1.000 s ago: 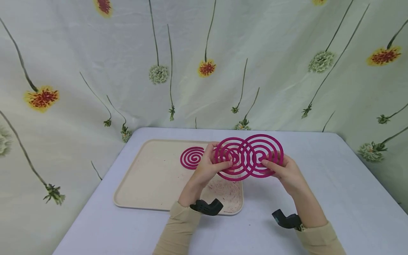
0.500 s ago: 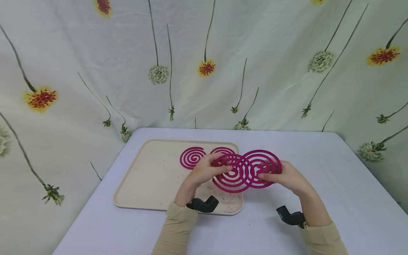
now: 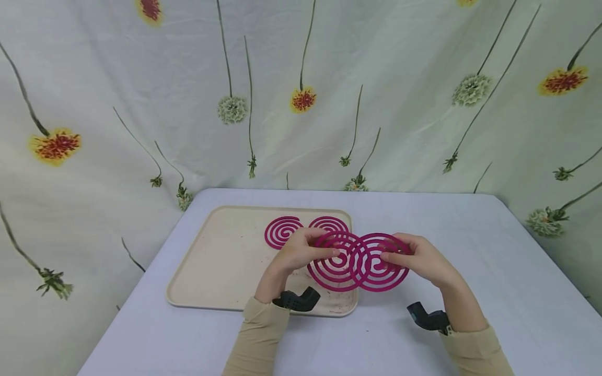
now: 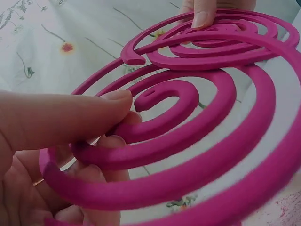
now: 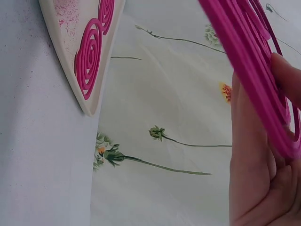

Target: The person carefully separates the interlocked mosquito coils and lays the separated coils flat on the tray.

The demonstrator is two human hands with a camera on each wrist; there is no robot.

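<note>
Two magenta mosquito coils overlap at their inner edges, held up over the tray's right end and the table. My left hand (image 3: 298,251) pinches the left coil (image 3: 336,289), thumb on the near face and fingers behind. In the left wrist view, that coil (image 4: 169,193) fills the foreground, and the other coil (image 4: 183,62) crosses it. My right hand (image 3: 425,261) pinches the right coil (image 3: 378,289) near its centre. In the right wrist view this coil (image 5: 249,80) appears nearly edge-on between thumb and fingers. Whether their windings interlock, I cannot tell.
A beige tray (image 3: 211,266) lies left of centre on the white-covered table (image 3: 494,250). Two more coils (image 3: 282,233) rest near its far edge, the right one partly hidden. Reddish crumbs dot its right end. A flowered cloth (image 3: 404,62) hangs behind the table.
Both hands have lowered the two coils toward me and slightly left. The coils overlap less than before. A second coil on the tray has come into sight behind them.
</note>
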